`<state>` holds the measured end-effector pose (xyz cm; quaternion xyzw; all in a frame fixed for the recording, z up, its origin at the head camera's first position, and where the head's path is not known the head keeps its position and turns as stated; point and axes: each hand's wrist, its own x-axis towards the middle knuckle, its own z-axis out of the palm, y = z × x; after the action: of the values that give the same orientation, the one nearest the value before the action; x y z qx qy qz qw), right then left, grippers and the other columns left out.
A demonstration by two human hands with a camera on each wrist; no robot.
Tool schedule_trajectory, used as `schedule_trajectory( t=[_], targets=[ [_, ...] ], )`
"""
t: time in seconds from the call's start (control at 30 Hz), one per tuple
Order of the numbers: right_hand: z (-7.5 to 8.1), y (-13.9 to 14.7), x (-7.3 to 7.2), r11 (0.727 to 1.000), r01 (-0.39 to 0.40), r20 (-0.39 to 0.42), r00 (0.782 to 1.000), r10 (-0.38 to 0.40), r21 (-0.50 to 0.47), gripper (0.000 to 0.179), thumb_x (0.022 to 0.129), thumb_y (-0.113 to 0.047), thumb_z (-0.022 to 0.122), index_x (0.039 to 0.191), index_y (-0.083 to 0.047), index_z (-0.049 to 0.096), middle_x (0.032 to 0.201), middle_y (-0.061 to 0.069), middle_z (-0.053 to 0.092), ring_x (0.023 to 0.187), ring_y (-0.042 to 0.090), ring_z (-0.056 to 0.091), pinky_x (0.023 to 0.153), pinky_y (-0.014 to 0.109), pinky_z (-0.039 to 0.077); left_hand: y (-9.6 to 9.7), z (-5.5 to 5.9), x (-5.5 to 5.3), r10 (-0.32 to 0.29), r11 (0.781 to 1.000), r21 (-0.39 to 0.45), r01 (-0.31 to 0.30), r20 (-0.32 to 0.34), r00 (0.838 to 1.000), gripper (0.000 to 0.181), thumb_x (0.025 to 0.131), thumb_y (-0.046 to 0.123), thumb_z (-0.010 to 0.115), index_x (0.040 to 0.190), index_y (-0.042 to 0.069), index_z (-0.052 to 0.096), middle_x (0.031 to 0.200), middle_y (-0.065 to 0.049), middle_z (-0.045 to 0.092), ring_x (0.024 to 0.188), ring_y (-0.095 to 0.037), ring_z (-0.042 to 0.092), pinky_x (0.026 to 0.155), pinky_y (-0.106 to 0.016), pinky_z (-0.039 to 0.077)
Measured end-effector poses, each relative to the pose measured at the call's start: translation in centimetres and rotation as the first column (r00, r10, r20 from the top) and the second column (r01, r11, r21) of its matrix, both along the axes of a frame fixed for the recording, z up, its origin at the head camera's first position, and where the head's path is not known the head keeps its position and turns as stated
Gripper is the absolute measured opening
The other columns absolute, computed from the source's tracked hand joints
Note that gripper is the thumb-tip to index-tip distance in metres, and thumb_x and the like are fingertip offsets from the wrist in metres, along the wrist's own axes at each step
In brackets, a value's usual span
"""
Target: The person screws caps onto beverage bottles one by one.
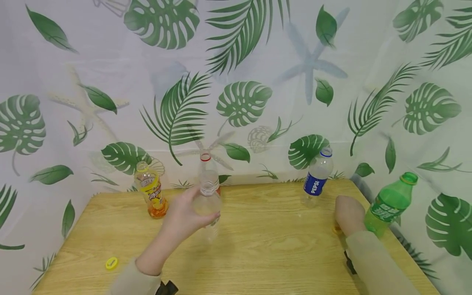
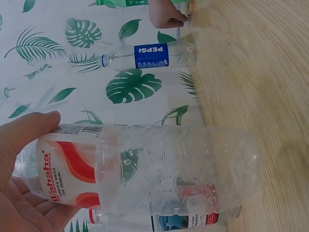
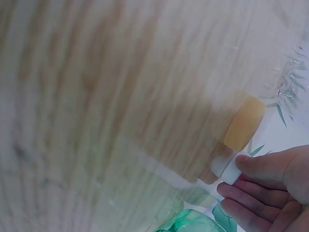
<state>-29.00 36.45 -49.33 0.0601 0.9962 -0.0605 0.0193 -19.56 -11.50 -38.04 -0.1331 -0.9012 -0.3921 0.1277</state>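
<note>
My left hand (image 1: pixel 186 211) grips a clear plastic water bottle (image 2: pixel 154 169) with a red and white Wahaha label. The bottle has no cap and stands upright in the head view, its base toward the table. Just behind it is another uncapped clear bottle (image 1: pixel 206 166) with a red neck ring, partly hidden. Far to the right, my right hand (image 1: pixel 349 214) is low at the table, beside a green bottle (image 1: pixel 392 203). In the right wrist view its thumb and fingers pinch a white bottle cap (image 3: pixel 231 171). An orange-yellow cap (image 3: pixel 245 124) lies right beside it.
A Pepsi bottle (image 1: pixel 317 180) with a blue neck ring stands at the back right of the wooden table (image 1: pixel 265 246). At the back left is a yellow-labelled bottle (image 1: pixel 152 190). A yellow cap (image 1: pixel 112 263) lies front left. Leaf-printed cloth (image 1: pixel 243 102) hangs behind.
</note>
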Motion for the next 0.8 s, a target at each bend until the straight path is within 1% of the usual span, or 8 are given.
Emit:
schedule_trajectory(
  t=[0.13, 0.2, 0.37, 0.43, 0.53, 0.7, 0.8],
  targets=[
    [0.1, -0.1, 0.1, 1.000, 0.000, -0.008, 1.000, 0.000, 0.010, 0.020, 0.093, 0.011, 0.052, 0.079, 0.003, 0.064, 0.088, 0.025, 0.070, 0.075, 0.031, 0.062, 0.067, 0.048, 0.057, 0.8, -0.5, 0.0, -0.024, 1.000, -0.012, 0.024, -0.009, 1.000, 0.066, 0.075, 0.022, 0.097, 0.133, 0.011, 0.070, 0.129, -0.010, 0.076, 0.116, -0.031, 0.073, 0.095, -0.049, 0.061],
    [0.1, -0.2, 0.2, 1.000, -0.001, -0.015, 1.000, 0.001, 0.014, 0.019, 0.093, 0.012, 0.052, 0.081, 0.004, 0.065, 0.088, 0.026, 0.070, 0.075, 0.031, 0.062, 0.067, 0.048, 0.057, 1.2, -0.7, 0.1, -0.042, 0.999, -0.014, 0.042, -0.020, 0.999, 0.067, 0.074, 0.022, 0.097, 0.134, 0.009, 0.069, 0.129, -0.010, 0.076, 0.117, -0.031, 0.073, 0.096, -0.048, 0.061],
    [0.2, -0.3, 0.3, 1.000, -0.005, -0.021, 1.000, 0.005, 0.014, 0.019, 0.094, 0.012, 0.052, 0.082, 0.005, 0.065, 0.088, 0.026, 0.070, 0.075, 0.031, 0.062, 0.067, 0.048, 0.057, 2.1, -1.5, 0.3, -0.107, 0.994, 0.002, 0.107, -0.037, 0.994, 0.069, 0.073, 0.018, 0.097, 0.135, 0.007, 0.068, 0.130, -0.011, 0.076, 0.119, -0.030, 0.073, 0.100, -0.048, 0.060],
    [0.2, -0.2, 0.3, 1.000, -0.007, -0.023, 1.000, 0.007, 0.009, 0.020, 0.094, 0.012, 0.052, 0.081, 0.004, 0.065, 0.088, 0.026, 0.070, 0.075, 0.031, 0.062, 0.067, 0.049, 0.057, 2.5, -1.9, 0.3, -0.125, 0.992, 0.013, 0.125, -0.030, 0.992, 0.069, 0.073, 0.017, 0.097, 0.135, 0.006, 0.068, 0.129, -0.010, 0.076, 0.119, -0.030, 0.073, 0.101, -0.048, 0.060],
    [0.1, -0.3, 0.3, 1.000, -0.009, -0.028, 1.000, 0.009, 0.004, 0.021, 0.094, 0.012, 0.051, 0.081, 0.004, 0.065, 0.089, 0.027, 0.071, 0.075, 0.032, 0.063, 0.066, 0.049, 0.058, 3.0, -2.3, 0.5, -0.136, 0.990, 0.028, 0.136, -0.012, 0.991, 0.069, 0.072, 0.017, 0.098, 0.134, 0.006, 0.068, 0.127, -0.009, 0.077, 0.116, -0.028, 0.073, 0.099, -0.046, 0.060],
    [0.1, -0.3, 0.2, 1.000, -0.004, -0.035, 0.999, 0.004, -0.001, 0.022, 0.095, 0.012, 0.049, 0.081, 0.005, 0.065, 0.092, 0.030, 0.072, 0.077, 0.035, 0.067, 0.066, 0.051, 0.059, 3.7, -2.9, 0.7, -0.167, 0.985, 0.050, 0.166, 0.018, 0.986, 0.067, 0.073, 0.017, 0.097, 0.133, 0.009, 0.069, 0.127, -0.006, 0.077, 0.114, -0.025, 0.073, 0.098, -0.044, 0.060],
    [0.0, -0.3, 0.1, 1.000, -0.007, -0.045, 0.999, 0.007, 0.001, 0.021, 0.093, 0.012, 0.051, 0.079, 0.004, 0.065, 0.090, 0.029, 0.072, 0.075, 0.034, 0.067, 0.063, 0.051, 0.059, 4.0, -3.2, 0.8, -0.189, 0.981, 0.047, 0.188, 0.015, 0.982, 0.066, 0.074, 0.019, 0.097, 0.133, 0.012, 0.069, 0.126, -0.004, 0.077, 0.114, -0.023, 0.073, 0.099, -0.044, 0.060]
  ],
)
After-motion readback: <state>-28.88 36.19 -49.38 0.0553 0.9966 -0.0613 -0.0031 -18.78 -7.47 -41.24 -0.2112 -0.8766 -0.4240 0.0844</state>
